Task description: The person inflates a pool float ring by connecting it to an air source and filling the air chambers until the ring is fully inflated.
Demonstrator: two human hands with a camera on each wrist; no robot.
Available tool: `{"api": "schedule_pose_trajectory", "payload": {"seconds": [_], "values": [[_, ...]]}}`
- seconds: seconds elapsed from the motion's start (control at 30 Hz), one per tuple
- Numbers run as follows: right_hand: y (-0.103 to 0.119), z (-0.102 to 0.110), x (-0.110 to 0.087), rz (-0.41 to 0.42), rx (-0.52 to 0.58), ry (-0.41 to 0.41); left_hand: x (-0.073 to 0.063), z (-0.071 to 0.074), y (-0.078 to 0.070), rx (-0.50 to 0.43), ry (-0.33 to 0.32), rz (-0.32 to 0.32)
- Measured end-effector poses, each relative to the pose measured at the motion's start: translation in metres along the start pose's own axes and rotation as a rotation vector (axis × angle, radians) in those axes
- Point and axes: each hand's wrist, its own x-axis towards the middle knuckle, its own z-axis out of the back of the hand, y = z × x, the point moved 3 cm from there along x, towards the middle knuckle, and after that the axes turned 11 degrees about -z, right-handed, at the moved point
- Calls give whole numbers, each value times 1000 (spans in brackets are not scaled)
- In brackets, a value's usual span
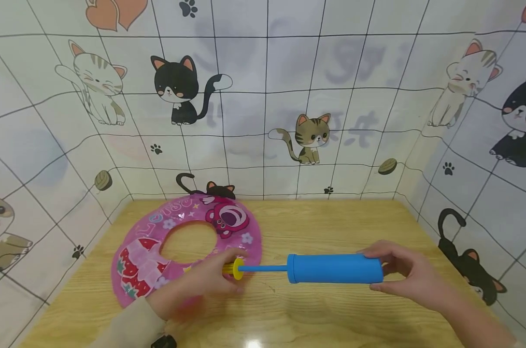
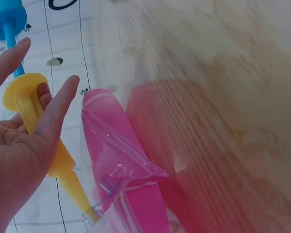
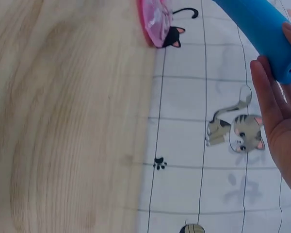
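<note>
A blue hand pump [image 1: 332,268] lies level above the table, its thin blue rod drawn out to the left. At its far end my right hand [image 1: 408,273] grips the blue barrel between thumb and fingers. My left hand [image 1: 215,275] holds the yellow nozzle end [image 2: 31,107], fingers and thumb around it. In the left wrist view the nozzle's narrow tip meets the clear valve [image 2: 106,189] of a pink swim ring [image 1: 249,237]. The ring looks puffed out and bears strawberry and bear prints. Part of it is hidden behind my left hand and forearm.
A wood-grain tabletop [image 1: 332,222] carries the ring at its left side. White gridded walls [image 1: 254,63] printed with cartoon cats stand behind and on both sides. A small black object [image 1: 163,341] shows by the left sleeve at the bottom edge.
</note>
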Motion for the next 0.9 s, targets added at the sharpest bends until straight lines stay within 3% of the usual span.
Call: {"api": "schedule_pose_trajectory", "payload": {"seconds": [0.23, 0.33, 0.43, 0.67, 0.9], "values": [[2, 18, -11, 73, -14, 5, -7, 1, 1, -28, 21, -25], [6, 17, -11, 102, 46, -2, -7, -3, -5, -51, 24, -28], [8, 8, -8, 90, 64, -16, -5, -7, -11, -43, 6, -20], [4, -25, 2, -50, -43, -135, 6, -21, -18, -45, 0, -29], [3, -56, 14, -74, -34, -106, 12, -31, -25, -152, 7, -66]]}}
